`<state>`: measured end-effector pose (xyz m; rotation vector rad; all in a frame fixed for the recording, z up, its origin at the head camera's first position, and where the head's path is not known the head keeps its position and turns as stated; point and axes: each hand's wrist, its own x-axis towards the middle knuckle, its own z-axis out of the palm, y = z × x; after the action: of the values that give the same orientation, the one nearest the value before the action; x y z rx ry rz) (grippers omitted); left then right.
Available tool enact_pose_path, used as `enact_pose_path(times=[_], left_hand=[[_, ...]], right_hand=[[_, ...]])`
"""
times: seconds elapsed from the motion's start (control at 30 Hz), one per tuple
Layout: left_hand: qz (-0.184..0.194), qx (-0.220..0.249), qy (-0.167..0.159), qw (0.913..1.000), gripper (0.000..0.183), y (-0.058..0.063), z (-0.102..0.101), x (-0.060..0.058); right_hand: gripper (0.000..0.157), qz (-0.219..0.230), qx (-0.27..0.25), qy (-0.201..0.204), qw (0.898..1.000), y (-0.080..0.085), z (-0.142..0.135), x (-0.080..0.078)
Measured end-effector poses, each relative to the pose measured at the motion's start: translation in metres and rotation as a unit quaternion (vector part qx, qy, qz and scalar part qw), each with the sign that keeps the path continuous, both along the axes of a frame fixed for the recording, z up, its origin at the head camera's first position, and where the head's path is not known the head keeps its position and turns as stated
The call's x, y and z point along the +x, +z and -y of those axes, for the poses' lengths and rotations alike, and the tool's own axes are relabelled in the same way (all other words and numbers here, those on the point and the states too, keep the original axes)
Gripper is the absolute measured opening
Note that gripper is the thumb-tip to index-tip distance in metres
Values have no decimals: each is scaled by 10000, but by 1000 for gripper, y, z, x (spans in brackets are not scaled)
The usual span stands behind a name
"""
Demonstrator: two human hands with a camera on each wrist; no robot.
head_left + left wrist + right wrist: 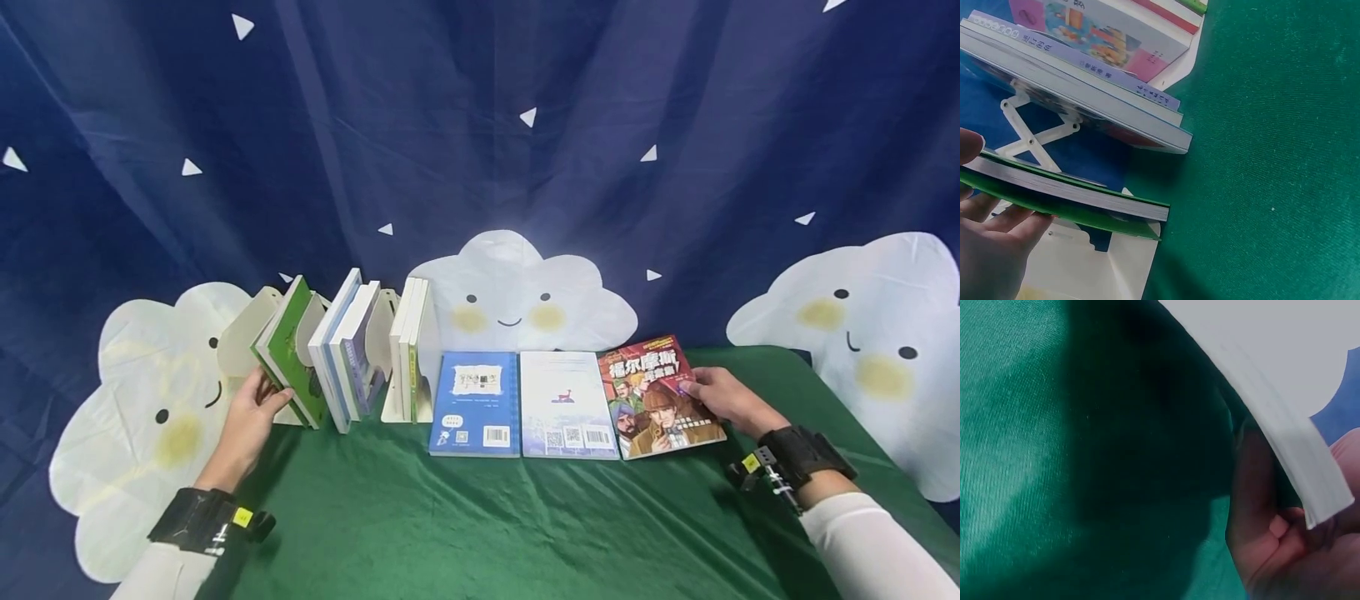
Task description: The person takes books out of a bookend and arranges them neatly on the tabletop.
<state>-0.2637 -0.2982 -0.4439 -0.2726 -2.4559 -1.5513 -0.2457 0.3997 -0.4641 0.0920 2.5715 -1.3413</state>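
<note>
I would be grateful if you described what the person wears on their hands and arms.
The left hand and right hand are ungloved. White sleeves stop near broad black wrist straps, each carrying a small black device and a yellow label whose markings are too small to read.

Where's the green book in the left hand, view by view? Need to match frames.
Head: green book left of centre, at the row's left end, held by the left hand.
Left wrist: lower left, seen edge-on, between thumb and fingers.
Right wrist: not in it.
Shared landmark: green cloth, visible in all three.
</note>
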Motion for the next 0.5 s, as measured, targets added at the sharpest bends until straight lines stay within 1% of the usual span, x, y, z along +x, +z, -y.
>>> enact_pose_path(times=[0.2,0.27,0.37,0.5], left_hand=[[92,-121,-127,9998,56,-2,-2,-3],[123,-111,-114,9998,56,-3,-2,-5],[158,-95,-18,9998,52,-7,0,-7],[183,-200,74,9996,50,-12,2,-10]], right_hand=[[39,65,-166,-54,9998,-3,0,2],[39,88,-228,-75,9997,-5,1,2],[39,116,-314,-76,9994,-7,2,2],[41,148,-332,-90,9993,-9,4,2]])
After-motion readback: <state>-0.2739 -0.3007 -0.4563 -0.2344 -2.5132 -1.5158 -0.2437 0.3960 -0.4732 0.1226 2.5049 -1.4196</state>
